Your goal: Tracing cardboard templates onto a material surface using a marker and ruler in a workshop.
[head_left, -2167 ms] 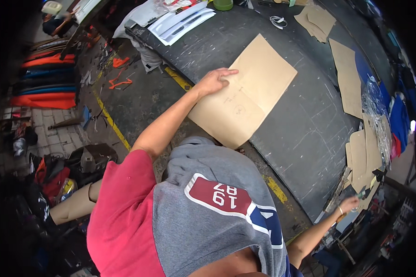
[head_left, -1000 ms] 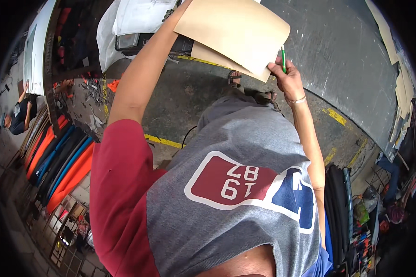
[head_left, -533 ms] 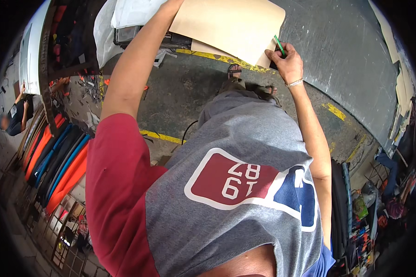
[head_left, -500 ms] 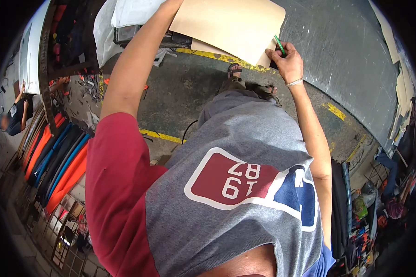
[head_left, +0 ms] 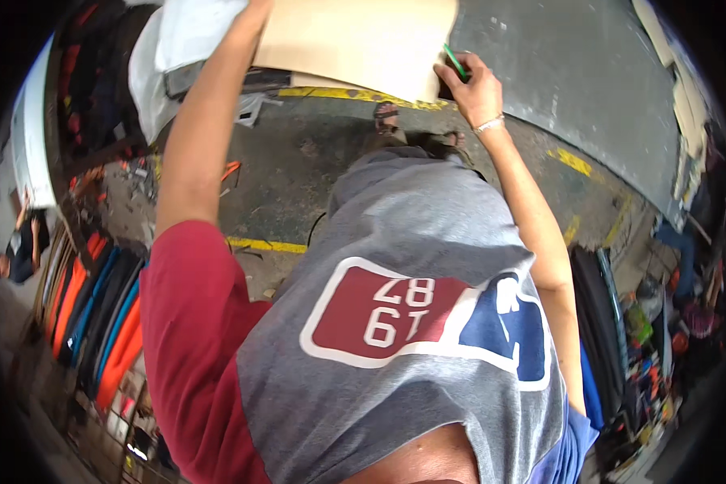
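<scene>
A large sheet of tan paper [head_left: 355,44] lies at the top of the view, on the near edge of the work table, its front edge hanging slightly over. My right hand [head_left: 476,87] is closed at the sheet's right-hand corner, with a thin green pen [head_left: 455,60] standing up between the fingers. The thumb is close to the paper's edge; whether it presses the paper I cannot tell. My left arm reaches up along the sheet's left side, and of my left hand [head_left: 255,10] only the wrist end shows; its fingers are cut off by the upper edge.
The dark grey tabletop [head_left: 573,73] stretches right, with tan sheets [head_left: 690,121] along its far side. White sheeting [head_left: 194,36] lies left of the paper. Rolls of orange, blue and black material [head_left: 101,310] stand at the left. Another person [head_left: 24,242] is at the far left.
The whole view has shifted, so paper, hands and floor sit further left and higher. The lower sheet under the front edge shows less. The right hand still holds the green pen at the corner.
</scene>
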`<state>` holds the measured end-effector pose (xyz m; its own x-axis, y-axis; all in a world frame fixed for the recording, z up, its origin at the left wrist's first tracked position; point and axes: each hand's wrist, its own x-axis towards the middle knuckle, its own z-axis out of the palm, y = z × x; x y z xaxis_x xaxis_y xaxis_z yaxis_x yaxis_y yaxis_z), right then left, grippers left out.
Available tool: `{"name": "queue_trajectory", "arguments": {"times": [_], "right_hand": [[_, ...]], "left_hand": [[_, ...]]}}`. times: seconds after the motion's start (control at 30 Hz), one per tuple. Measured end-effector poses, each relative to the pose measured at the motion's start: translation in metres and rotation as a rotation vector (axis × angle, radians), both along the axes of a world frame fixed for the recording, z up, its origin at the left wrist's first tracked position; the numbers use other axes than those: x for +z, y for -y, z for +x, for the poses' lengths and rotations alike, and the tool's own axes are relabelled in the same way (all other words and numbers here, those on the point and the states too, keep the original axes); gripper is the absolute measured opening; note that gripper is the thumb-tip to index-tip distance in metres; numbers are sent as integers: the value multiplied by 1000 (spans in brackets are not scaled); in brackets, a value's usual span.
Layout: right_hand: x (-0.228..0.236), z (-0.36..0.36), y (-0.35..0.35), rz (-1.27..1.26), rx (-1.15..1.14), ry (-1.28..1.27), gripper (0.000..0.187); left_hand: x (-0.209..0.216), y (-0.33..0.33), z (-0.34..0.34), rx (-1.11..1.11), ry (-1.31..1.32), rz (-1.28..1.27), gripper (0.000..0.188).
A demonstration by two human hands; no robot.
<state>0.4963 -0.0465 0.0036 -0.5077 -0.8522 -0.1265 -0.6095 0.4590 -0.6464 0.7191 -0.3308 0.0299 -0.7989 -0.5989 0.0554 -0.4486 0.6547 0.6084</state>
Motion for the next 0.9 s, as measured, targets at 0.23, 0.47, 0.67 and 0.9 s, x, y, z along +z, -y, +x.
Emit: {"name": "queue_trajectory", "arguments": {"times": [0.23,0.47,0.67,0.9], "right_hand": [[13,-8,-33,-220,-189,491,45],[-7,4,-48,-254,-83,487,16],[11,10,-40,-107,29,313,22],[6,10,-38,-140,55,234,24]], "left_hand": [[3,4,11,-27,-118,40,28],[-1,6,1,13,23,153,26],[-68,58,47,1,28,170,40],[-77,63,47,31,-14,235,40]]}}
